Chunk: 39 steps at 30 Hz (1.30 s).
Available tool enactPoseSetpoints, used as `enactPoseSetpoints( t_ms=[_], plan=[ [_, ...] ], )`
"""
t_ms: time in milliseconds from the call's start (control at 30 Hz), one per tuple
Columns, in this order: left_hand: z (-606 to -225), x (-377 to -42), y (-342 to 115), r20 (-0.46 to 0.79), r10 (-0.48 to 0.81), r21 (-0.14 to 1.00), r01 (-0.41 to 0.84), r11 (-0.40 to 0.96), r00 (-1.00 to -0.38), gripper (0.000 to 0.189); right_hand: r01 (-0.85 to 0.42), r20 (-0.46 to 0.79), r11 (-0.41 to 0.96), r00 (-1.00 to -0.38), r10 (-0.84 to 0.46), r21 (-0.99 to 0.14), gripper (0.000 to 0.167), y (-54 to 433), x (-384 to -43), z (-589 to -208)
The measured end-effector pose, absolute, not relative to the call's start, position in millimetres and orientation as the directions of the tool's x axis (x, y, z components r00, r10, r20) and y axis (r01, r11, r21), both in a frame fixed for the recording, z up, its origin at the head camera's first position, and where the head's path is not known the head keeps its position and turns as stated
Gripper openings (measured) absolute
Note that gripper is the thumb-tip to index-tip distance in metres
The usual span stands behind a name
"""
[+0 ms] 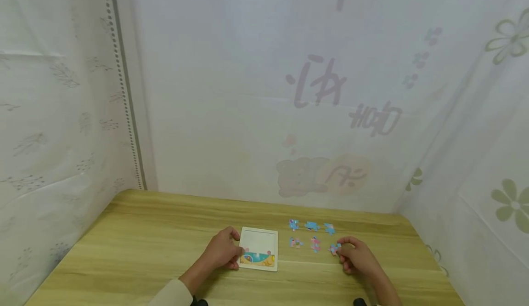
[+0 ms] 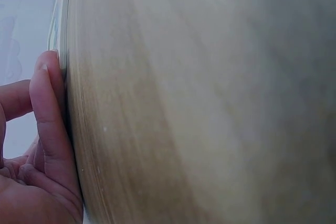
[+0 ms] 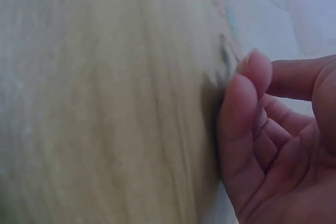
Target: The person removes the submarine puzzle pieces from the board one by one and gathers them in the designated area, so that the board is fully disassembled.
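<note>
The tray (image 1: 258, 239) lies flat on the table, and, with 12 o'clock pointing away from the person, its bare pale middle runs up to its 12 o'clock side, while a picture strip (image 1: 261, 260) in teal and tan fills its 6 o'clock side. The left hand (image 1: 223, 249) sits at the tray's 9 o'clock edge and grips it there, fingers curled; in the left wrist view the fingertips meet close to the tray's rim. At 3 o'clock from the tray, well apart from it, the right hand (image 1: 357, 256) pinches a small blue-and-pink piece (image 1: 335, 249) between thumb and finger; the right wrist view shows those two tips together, with the piece mostly hidden, and whether it touches the table cannot be told. Between tray and right hand, from 2 to 3 o'clock, five loose pieces (image 1: 312, 226) lie separately: three in a far row, mostly blue, and two in a near row with more pink. The wood-grained table (image 1: 165, 232) spreads beneath everything. Beyond it, a pale back cloth (image 1: 227, 113) with faint lettering hangs at 12 o'clock, a leaf-printed cloth (image 1: 62, 113) at 10, and a flower-printed cloth (image 1: 483, 159) at 2. A light sleeve (image 1: 171, 293) covers the left forearm, at 7 o'clock.
</note>
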<state>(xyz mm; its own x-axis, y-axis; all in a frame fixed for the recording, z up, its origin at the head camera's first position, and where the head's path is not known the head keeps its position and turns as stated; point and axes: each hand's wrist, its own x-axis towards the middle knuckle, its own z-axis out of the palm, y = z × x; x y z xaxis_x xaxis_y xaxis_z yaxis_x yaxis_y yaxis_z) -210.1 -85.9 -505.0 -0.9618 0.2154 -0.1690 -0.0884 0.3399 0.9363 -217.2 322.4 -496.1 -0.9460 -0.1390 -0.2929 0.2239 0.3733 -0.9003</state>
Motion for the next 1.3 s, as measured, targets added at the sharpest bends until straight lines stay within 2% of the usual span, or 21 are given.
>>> enactPoseSetpoints(
  t_ms=[433,733,1300],
  plan=[
    [-503,-210,-85,-0.157,0.221,0.939,-0.076,0.337,-0.963,0.034,0.165,-0.217,0.562,-0.976,-0.026,-0.81,0.032,297,-217,-496],
    [-505,-210,-86,-0.152,0.222,0.941,-0.073,0.329,-0.963,0.033,-0.01,-0.138,0.558,-0.965,-0.223,-0.83,0.025,244,-223,-489],
    [-504,-209,-87,-0.155,0.226,0.946,-0.078,0.315,-0.962,0.033,-0.062,-0.172,0.472,-0.883,-0.436,-0.879,0.02,128,-212,-491]
  ],
)
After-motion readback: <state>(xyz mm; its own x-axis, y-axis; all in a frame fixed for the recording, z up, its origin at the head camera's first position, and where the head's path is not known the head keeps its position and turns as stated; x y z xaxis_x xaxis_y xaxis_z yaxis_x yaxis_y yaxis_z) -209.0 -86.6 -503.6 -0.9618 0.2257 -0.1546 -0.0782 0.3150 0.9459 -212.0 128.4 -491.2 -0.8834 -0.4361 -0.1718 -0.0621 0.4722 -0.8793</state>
